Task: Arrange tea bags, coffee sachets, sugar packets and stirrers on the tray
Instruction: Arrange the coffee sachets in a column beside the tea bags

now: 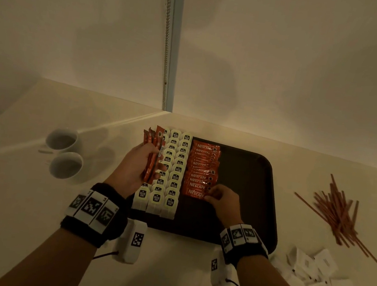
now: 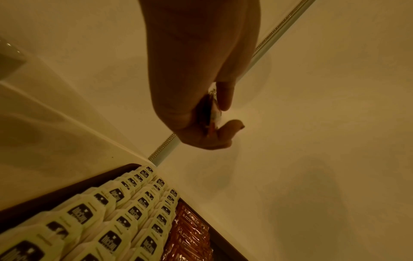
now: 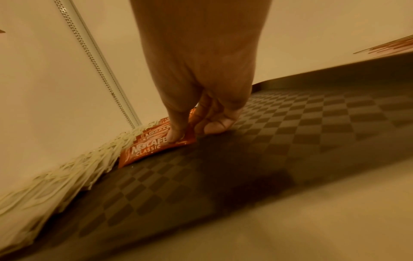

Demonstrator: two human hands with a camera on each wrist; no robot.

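black wristbands (image 1: pixel 93 224) with white square-coded marker tiles, white camera pods (image 1: pixel 131 241) trailing black cables

Two white cups (image 1: pixel 63 139) at the left of the frame; one dark tray (image 1: pixel 250 176) at centre; three columns of tea bags (image 1: pixel 171 172); one column of coffee sachets (image 1: pixel 200 168).

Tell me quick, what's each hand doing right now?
Left hand: closed, holding a bunch of coffee sachets.
Right hand: closed, pinching the nearest sachet on the tray.
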